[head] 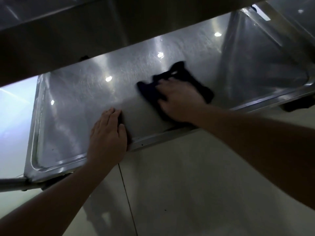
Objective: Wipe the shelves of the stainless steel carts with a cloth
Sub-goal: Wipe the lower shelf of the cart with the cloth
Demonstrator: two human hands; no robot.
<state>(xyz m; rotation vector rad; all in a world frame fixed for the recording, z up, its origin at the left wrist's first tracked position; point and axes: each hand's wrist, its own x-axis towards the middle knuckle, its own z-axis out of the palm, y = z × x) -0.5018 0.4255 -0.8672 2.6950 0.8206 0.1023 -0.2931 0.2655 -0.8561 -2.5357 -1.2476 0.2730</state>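
Two bare hands are working on the lower shelf of a stainless steel cart. The right hand [180,99] is lying palm-down on a dark, crumpled cloth [177,82], fingers spread and nearly straight, pressing the cloth flat against the metal; the image is blurring here, so finer finger detail cannot be told. The cloth is showing beyond the fingertips and on both sides of that hand. The left hand [109,133] is resting flat on the same surface, just beside the right hand, fingers straight and together, holding nothing, its heel lying over the near raised rim. Under both hands, the scratched, shallow-lipped stainless steel shelf [71,99] is reflecting several bright ceiling lights beyond the fingertips. Further out past the right hand, a second stainless steel shelf [255,65] is adjoining at an angle. Above and beyond both hands, the dark underside of an upper shelf [85,40] is overhanging the work area. Nearer than the wrists, a pale tiled floor [187,184] is showing, and a steel tube frame [12,183] is meeting the shelf corner outward of the left forearm.
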